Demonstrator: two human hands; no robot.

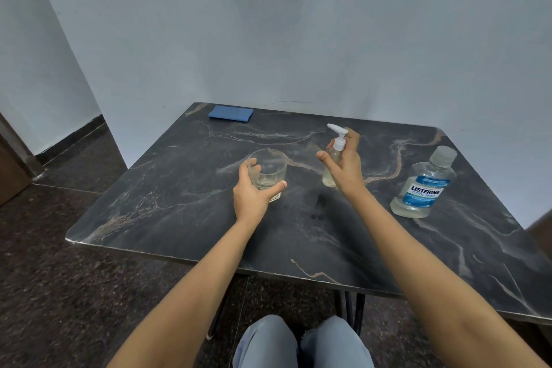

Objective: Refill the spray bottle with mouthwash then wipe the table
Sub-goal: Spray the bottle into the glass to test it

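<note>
A small clear spray bottle (332, 163) with a white pump head stands near the middle of the dark marble table (179, 218). My right hand (346, 170) curls around it from the right, fingers loosely wrapped, thumb out to the left. My left hand (254, 191) is around a clear glass tumbler (270, 169), thumb at its near side and fingers on its left wall. The mouthwash bottle (424, 185), clear with a blue label and its cap on, stands at the right. A folded blue cloth (231, 113) lies at the table's far left corner.
The table's back edge meets a pale blue wall. Dark speckled floor lies to the left and in front. My knees in light trousers (301, 343) are below the table's near edge, beside black table legs (351, 308).
</note>
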